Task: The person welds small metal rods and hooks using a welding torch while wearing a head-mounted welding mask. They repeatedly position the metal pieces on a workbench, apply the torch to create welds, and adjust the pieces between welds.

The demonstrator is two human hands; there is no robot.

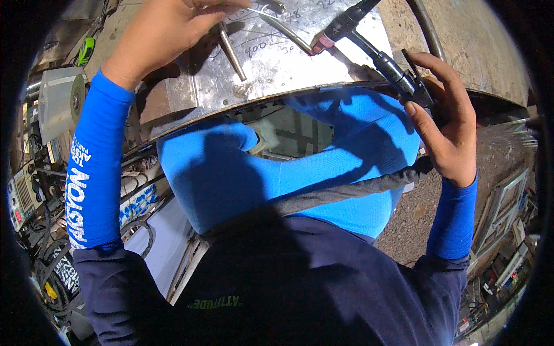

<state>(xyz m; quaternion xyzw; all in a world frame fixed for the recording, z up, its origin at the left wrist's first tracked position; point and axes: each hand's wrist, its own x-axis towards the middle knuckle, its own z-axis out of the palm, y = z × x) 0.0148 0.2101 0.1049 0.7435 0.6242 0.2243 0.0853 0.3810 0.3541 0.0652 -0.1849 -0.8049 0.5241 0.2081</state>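
My right hand (453, 127) is wrapped round the black handle of a TIG welding torch (384, 66) at the right of the table edge. The torch's pink nozzle (325, 41) points left, close to the end of a metal rod (288, 36). At the top, my left hand (167, 34) is closed in a pinch on a thin bright rod (255, 11), its fingertips partly cut off by the picture's edge. Below those fingers, a second metal rod (232, 55) lies slantwise on a shiny metal sheet (277, 69) with handwritten marks.
The sheet lies on a worn brown table (473, 52). A grey sleeved cable (346, 193) runs across my blue-clad lap to the torch. At left are a green tape measure (86, 52), a whitish translucent container (57, 104) and tangled cables. A metal frame (502, 207) stands at right.
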